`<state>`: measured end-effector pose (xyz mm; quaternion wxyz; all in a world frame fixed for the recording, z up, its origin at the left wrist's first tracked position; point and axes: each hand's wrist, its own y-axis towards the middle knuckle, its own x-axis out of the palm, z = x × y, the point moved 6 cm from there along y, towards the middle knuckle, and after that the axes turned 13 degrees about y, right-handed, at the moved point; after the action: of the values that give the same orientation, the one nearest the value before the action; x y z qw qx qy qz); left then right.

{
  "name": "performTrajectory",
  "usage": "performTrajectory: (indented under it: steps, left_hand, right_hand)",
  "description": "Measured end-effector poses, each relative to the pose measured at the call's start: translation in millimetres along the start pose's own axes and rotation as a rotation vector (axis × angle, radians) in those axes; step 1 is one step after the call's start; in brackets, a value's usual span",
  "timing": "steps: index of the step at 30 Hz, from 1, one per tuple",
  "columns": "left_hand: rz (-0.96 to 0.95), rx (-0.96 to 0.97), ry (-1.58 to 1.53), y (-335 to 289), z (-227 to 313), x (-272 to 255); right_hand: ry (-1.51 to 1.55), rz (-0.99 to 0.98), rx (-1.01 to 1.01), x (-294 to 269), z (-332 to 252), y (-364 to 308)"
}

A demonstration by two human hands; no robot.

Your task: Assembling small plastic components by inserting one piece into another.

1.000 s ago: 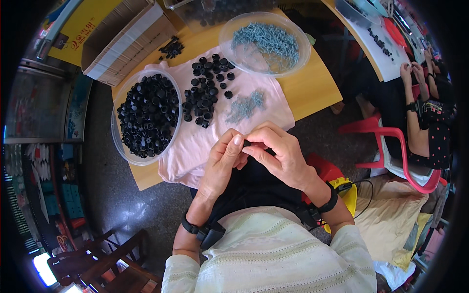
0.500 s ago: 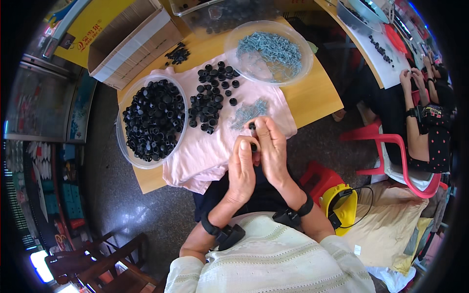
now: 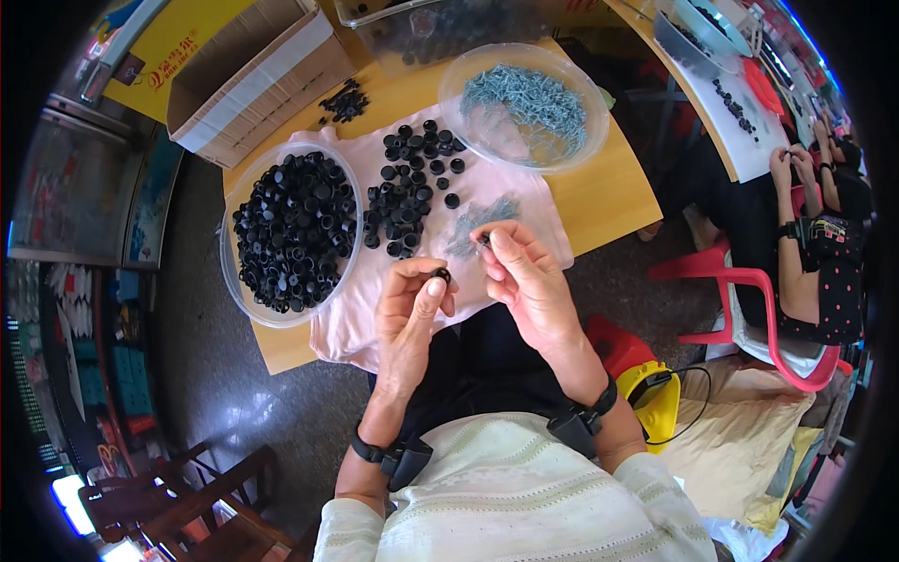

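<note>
My left hand pinches a round black cap between thumb and fingertips, above the near edge of a pink cloth. To its right and a little farther off, my right hand grips a small dark piece at its fingertips; its exact kind is too small to tell. The two hands are apart. Just beyond the right fingertips lies a loose pile of thin grey metal pieces, perhaps screws or pins. Several black caps are spread on the cloth to the left of that pile.
A clear tub of black caps stands at the left, a clear bowl of grey metal pieces at the far right. Behind are a cardboard box, small black parts and a clear bin. Right: a red chair, another person.
My hands have drawn apart: the left moved left with the black cap, the right slightly right with the small dark piece. Before, they were together over the cloth's near edge.
</note>
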<state>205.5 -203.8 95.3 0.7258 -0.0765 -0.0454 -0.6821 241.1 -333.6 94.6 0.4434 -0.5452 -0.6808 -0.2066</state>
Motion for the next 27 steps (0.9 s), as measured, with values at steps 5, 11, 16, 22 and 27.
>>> performTrajectory:
  steps: [5, 11, 16, 22, 27]
  left_hand:
    - [0.003, 0.02, 0.086, -0.1, 9.1, -12.2]
    - [-0.048, 0.067, -0.036, -1.0, 10.9, -6.8]
    - [-0.058, 0.119, 0.025, -0.8, 17.1, 3.9]
    - [0.003, 0.124, 0.131, -1.9, 19.5, 3.8]
    - [0.029, 0.132, 0.052, -1.3, 14.8, 2.9]
  right_hand:
    - [0.066, -0.017, 0.081, 2.2, -2.7, -4.1]
    - [0.044, -0.024, 0.126, 8.3, -0.5, -8.2]
    - [-0.035, -0.03, 0.08, 8.6, 0.6, -10.4]
    - [-0.127, -0.02, -0.003, 13.3, 2.4, -12.0]
    - [-0.167, -0.045, -0.029, 19.0, 1.9, -14.4]
